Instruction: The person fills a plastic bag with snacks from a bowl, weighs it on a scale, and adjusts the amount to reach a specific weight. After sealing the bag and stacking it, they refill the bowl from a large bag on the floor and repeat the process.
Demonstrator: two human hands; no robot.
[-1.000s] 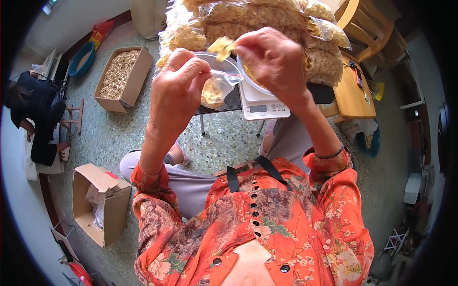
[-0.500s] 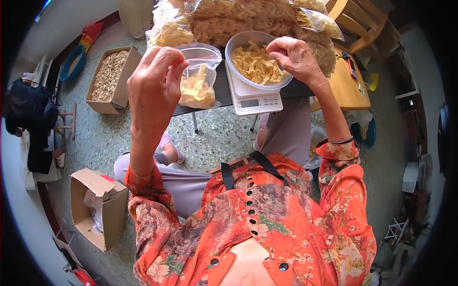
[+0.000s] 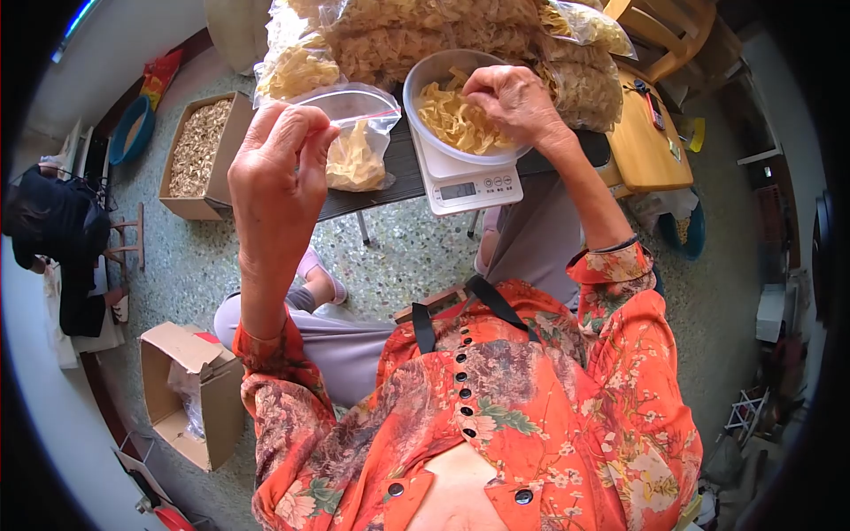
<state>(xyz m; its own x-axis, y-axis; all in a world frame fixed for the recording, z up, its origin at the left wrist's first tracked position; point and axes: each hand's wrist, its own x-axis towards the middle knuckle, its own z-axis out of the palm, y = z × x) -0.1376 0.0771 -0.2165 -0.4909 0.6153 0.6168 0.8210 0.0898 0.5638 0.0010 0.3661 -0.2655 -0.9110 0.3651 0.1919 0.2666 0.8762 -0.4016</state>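
Observation:
My left hand [image 3: 279, 168] is raised with its fingers pinched together at the edge of a clear zip-lock bag [image 3: 365, 142]. The bag stands with its mouth open, a red zip line along the top and dried yellow flakes [image 3: 352, 162] in the bottom. My right hand [image 3: 513, 99] reaches over the rim of a translucent plastic bowl [image 3: 416, 119], fingers closed down on the dried yellow flakes [image 3: 453, 122] inside; the fingertips are partly hidden. Under the bowl is a white digital kitchen scale [image 3: 469, 193], its display too small to read.
Filled clear bags [image 3: 425, 40] are piled at the back of the dark table [image 3: 398, 181]. A wooden chair [image 3: 651, 133] stands to the right. On the speckled floor are a box of dried flakes [image 3: 199, 150], a cardboard box [image 3: 190, 389] and blue basins [image 3: 131, 131]. Another person [image 3: 66, 221] is at far left.
My right hand has moved left from the bowl's right side, over the flakes. My left hand stays pinched at the bag's edge. The whole view has shifted slightly.

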